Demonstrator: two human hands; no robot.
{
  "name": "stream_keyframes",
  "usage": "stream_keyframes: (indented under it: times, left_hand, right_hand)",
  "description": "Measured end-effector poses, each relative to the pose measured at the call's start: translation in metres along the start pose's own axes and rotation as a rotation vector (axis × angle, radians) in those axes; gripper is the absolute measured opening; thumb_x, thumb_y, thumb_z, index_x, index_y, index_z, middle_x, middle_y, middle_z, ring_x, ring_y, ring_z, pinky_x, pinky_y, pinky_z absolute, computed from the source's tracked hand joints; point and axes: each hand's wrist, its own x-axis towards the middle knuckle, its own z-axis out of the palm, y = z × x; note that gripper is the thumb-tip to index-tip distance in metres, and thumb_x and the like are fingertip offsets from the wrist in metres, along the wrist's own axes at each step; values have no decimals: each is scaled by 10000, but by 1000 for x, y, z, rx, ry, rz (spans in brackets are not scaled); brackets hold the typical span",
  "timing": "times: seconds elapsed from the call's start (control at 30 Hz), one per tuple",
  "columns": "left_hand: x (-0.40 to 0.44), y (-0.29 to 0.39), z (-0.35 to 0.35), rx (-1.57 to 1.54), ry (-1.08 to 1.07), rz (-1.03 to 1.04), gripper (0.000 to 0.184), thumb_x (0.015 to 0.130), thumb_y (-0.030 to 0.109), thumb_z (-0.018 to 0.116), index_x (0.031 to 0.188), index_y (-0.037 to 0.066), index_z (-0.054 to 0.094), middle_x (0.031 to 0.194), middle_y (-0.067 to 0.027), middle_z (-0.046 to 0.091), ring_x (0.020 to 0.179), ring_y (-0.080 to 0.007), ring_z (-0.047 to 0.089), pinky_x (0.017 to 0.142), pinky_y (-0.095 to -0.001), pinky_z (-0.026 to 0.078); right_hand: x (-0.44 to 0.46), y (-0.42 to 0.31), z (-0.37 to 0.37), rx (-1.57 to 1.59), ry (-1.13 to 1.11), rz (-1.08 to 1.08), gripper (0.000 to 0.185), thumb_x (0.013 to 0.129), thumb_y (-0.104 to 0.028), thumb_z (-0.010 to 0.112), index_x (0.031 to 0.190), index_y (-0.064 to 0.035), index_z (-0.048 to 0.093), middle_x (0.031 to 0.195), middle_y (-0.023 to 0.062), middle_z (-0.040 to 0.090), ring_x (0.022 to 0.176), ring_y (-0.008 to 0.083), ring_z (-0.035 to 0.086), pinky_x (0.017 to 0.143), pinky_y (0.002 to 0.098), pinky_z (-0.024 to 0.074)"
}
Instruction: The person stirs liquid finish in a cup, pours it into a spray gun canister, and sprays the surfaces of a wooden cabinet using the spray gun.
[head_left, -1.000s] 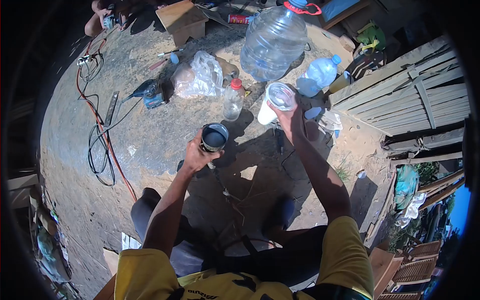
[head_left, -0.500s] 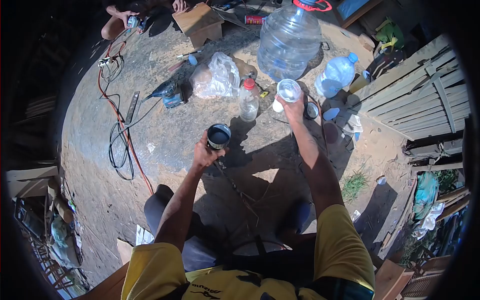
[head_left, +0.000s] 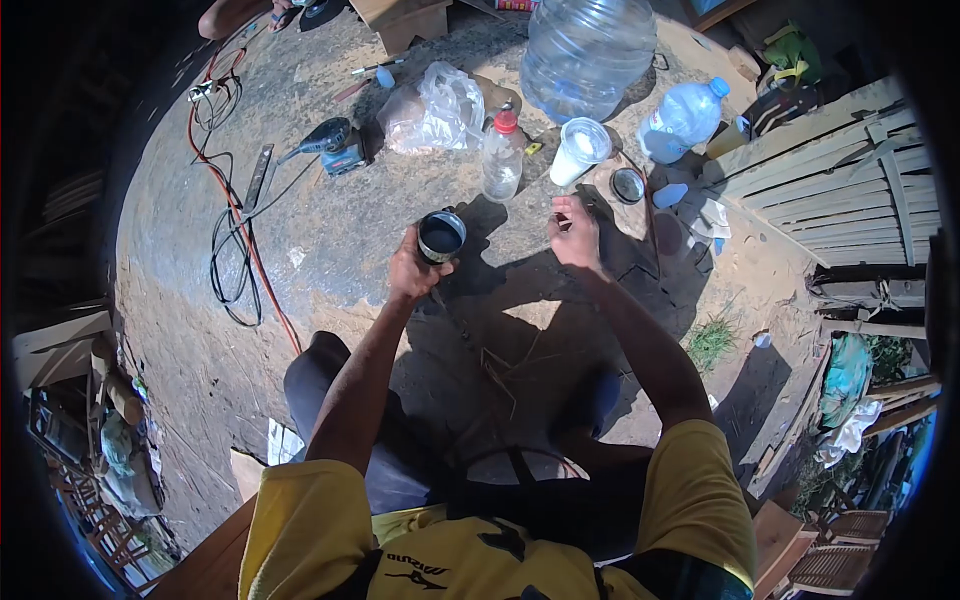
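Observation:
My left hand [head_left: 416,270] is wrapped round a small cup of dark liquid [head_left: 441,236], its open top facing up. My right hand [head_left: 575,232] has its fingers curled, just below a clear plastic cup with white contents [head_left: 580,150], and does not touch it. That cup stands on the ground. Left of it is a clear bottle with a red cap [head_left: 503,160]. A small round tin or lid [head_left: 627,185] lies to its right. Whether anything small sits within my right fingers is too unclear to tell.
A large clear jug [head_left: 588,60] and a blue-capped bottle [head_left: 683,120] stand behind. A plastic bag [head_left: 435,110], a blue power sander [head_left: 338,146] and cables [head_left: 238,215] lie to the left. Another person's hand [head_left: 281,14] shows at the top left. A slatted wooden panel [head_left: 830,185] is at right.
My right hand has let go of the clear cup with white contents and drawn back toward me; the cup now stands on the ground. My left hand still holds the dark cup.

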Motion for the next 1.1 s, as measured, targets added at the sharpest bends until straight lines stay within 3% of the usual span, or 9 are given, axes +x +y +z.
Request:
stream_keyframes:
  times: [0.07,0.27,0.37,0.53,0.67,0.7,0.87,0.93,1.1]
  left_hand:
    - [-7,22,10,537,34,214,894,672,295,1009,1383,24,541,1264,-72,734,1176,-264,720,984,-406,589]
    - [-16,48,17,-322,27,30,468,955,-12,744,1368,39,530,1237,-142,677,1087,-321,711,841,-508,651]
    - [-26,59,22,264,47,233,560,918,-67,759,1401,29,492,1267,-122,661,1120,-280,689,848,-488,653]
    - [-18,46,13,426,94,231,786,785,46,920,1432,41,474,1321,-117,673,1193,-227,669,1023,-405,568]
    - [-8,21,-1,188,83,198,859,733,95,964,1434,39,472,1320,-117,677,1212,-211,657,1045,-369,541]
    - [-16,39,5,483,108,276,852,733,96,967,1426,34,474,1297,-111,688,1190,-206,666,1021,-364,552]
    - [-13,26,-2,413,57,228,828,743,103,968,1406,20,479,1241,-98,709,1135,-200,689,968,-352,574]
    - [-12,23,-6,106,-16,194,821,741,110,973,1399,33,489,1240,-100,709,1147,-198,683,986,-350,567]
    - [-8,23,-11,183,-45,182,934,732,103,981,1479,39,424,1336,-115,657,1217,-205,649,1036,-366,547]
  right_hand:
    - [-13,-4,23,22,-98,-44,336,861,-57,730,1183,-55,634,1043,138,741,934,298,758,830,424,591]
    - [-28,-23,91,-86,-370,-82,448,881,-153,779,1280,-50,603,1185,185,713,1072,377,724,916,469,584]
    - [-22,-29,127,-225,-320,-169,493,886,-162,779,1319,-66,564,1218,224,625,1085,434,682,864,525,580]
    - [-2,-32,169,-289,-357,-132,426,922,-122,701,1321,-66,564,1202,235,604,1093,450,673,868,549,576]
    - [-9,-23,178,-225,-280,-106,263,927,-109,661,1186,-73,623,1185,225,620,1040,433,695,859,540,581]
    - [-15,-23,173,-249,-332,-101,304,893,-89,671,1196,-95,645,1180,224,632,1049,434,691,869,536,584]
    - [-42,-21,139,-295,-501,-240,401,857,-205,787,1234,-105,691,1244,195,622,1068,388,703,883,504,597]
    - [-43,-21,142,-284,-485,-261,460,848,-222,798,1279,-110,681,1281,202,610,1083,392,700,892,502,596]
    - [-43,-22,129,-308,-470,-192,487,861,-283,806,1295,-114,663,1298,216,609,1095,409,700,903,518,592]
